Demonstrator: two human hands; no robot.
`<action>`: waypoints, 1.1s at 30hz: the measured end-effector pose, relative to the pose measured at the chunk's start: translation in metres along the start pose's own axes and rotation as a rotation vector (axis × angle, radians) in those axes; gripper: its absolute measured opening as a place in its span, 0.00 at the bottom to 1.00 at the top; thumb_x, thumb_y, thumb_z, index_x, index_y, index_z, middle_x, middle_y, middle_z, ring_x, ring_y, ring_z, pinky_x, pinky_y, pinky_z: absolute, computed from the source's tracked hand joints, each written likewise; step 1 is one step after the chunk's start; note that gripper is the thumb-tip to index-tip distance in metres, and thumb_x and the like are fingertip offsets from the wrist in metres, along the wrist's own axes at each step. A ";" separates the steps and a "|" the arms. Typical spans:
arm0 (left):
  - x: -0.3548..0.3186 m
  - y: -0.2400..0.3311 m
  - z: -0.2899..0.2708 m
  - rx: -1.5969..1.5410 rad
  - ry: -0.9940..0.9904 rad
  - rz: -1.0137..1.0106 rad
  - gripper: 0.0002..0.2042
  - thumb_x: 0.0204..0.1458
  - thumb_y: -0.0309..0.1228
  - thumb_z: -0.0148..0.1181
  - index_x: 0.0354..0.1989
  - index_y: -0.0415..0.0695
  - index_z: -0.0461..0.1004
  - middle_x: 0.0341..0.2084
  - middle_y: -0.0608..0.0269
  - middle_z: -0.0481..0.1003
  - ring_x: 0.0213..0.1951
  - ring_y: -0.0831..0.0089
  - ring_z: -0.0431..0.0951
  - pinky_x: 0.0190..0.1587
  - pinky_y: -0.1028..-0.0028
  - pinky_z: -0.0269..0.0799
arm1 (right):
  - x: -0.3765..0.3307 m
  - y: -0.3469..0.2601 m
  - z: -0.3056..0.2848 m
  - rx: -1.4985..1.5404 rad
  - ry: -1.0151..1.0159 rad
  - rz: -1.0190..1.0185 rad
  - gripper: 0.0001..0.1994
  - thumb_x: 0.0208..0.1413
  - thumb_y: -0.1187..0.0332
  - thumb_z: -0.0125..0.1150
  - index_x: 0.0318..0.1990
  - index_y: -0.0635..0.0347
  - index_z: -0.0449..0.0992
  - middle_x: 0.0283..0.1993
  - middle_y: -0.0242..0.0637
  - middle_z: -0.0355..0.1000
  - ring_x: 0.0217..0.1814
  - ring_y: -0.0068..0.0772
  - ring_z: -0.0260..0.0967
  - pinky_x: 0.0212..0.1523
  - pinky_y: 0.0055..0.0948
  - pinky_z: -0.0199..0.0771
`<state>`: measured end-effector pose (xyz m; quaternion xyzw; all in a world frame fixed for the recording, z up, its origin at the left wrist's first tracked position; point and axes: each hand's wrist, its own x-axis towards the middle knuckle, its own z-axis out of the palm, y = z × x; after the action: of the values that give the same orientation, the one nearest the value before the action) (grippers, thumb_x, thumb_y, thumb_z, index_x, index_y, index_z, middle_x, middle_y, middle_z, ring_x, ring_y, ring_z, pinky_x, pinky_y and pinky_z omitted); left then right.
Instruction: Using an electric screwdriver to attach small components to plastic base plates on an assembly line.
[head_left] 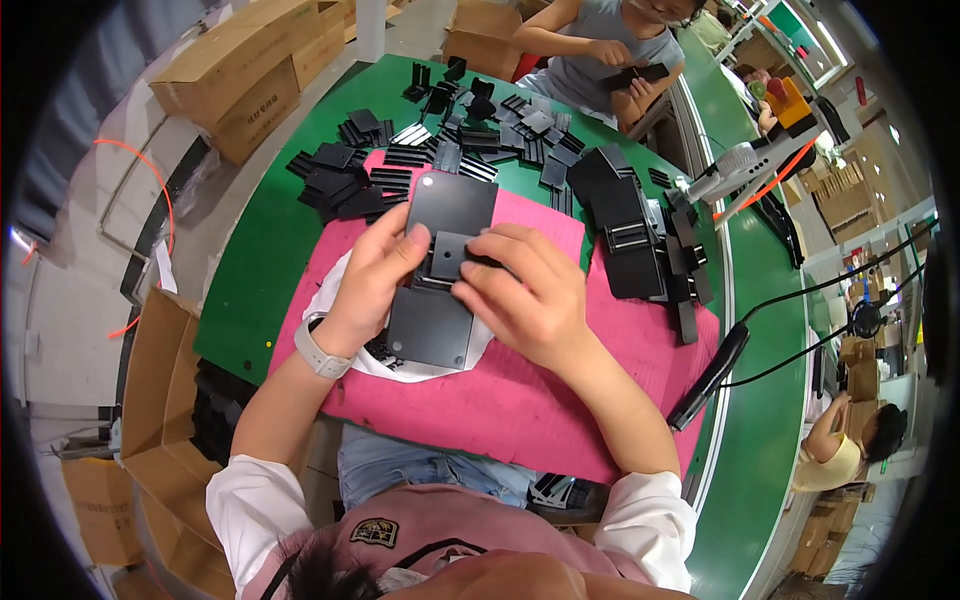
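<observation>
Above a pink mat (385, 415) I hold a black bracket (430, 325), made of two flat plates with rounded corners joined by a small block (447, 252) with holes. My left hand (365, 275) is closed on its left edge, the thumb lying by the block. From the right, my right hand (535, 290) is closed with bent fingers against the block's side; whether a small part sits under the fingertips is hidden. Beneath the bracket lies a white cloth or bag (405, 372) with small dark pieces partly showing.
Loose black parts (450, 130) are heaped across the far green table (245, 290). More black plates (615, 215) pile up at the right, near a black corded tool (710, 378). Open cartons (165, 400) stand on the left. Across the table a person (640, 60) handles a black part.
</observation>
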<state>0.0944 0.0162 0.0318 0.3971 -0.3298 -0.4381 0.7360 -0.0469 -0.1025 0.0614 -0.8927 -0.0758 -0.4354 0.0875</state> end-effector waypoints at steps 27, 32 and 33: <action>-0.005 -0.012 -0.002 0.042 -0.008 0.000 0.20 0.58 0.39 0.53 0.52 0.36 0.64 0.41 0.63 0.72 0.43 0.81 0.72 0.44 0.80 0.68 | -0.018 0.004 0.000 0.070 -0.055 -0.056 0.12 0.34 0.75 0.68 0.29 0.64 0.74 0.40 0.42 0.73 0.39 0.44 0.73 0.34 0.34 0.76; -0.006 -0.016 -0.005 0.035 -0.006 -0.017 0.18 0.58 0.36 0.54 0.51 0.37 0.64 0.39 0.64 0.73 0.40 0.81 0.72 0.42 0.80 0.68 | -0.012 -0.003 -0.003 0.149 -0.213 0.021 0.14 0.33 0.76 0.68 0.33 0.62 0.75 0.44 0.42 0.72 0.43 0.45 0.71 0.38 0.36 0.75; -0.004 -0.021 -0.005 0.051 -0.066 -0.012 0.18 0.58 0.35 0.54 0.51 0.37 0.64 0.38 0.64 0.73 0.39 0.82 0.71 0.41 0.80 0.68 | -0.018 -0.003 -0.003 0.166 -0.218 0.078 0.15 0.33 0.76 0.68 0.35 0.62 0.76 0.45 0.43 0.71 0.44 0.45 0.70 0.39 0.36 0.74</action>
<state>0.0892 0.0150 0.0110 0.4031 -0.3627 -0.4469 0.7115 -0.0606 -0.1016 0.0494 -0.9268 -0.0859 -0.3241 0.1693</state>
